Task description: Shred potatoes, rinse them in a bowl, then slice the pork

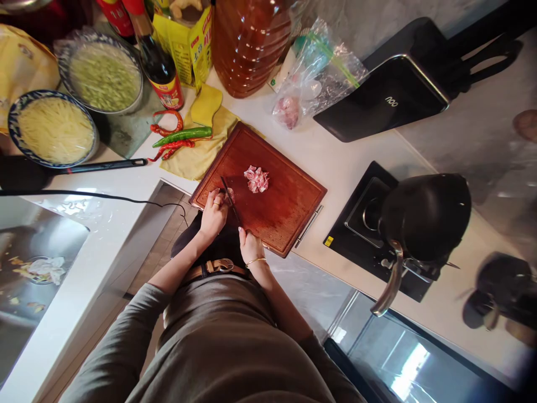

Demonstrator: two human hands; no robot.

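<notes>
A reddish-brown cutting board lies on the counter in front of me. My right hand grips a dark-bladed kitchen knife near the board's front edge. Left of the blade, my left hand is closed with bent fingers, pressing on a piece of raw meat that my fingers partly cover. The blade stands right beside that meat; whether it is cutting into it I cannot tell. A small heap of cut pink meat sits on the board beyond the knife.
Red and green chillies lie on a yellow cloth left of the board. Behind are covered bowls, a sauce bottle and a large jug. To the right stand a knife block and a wok on a stove.
</notes>
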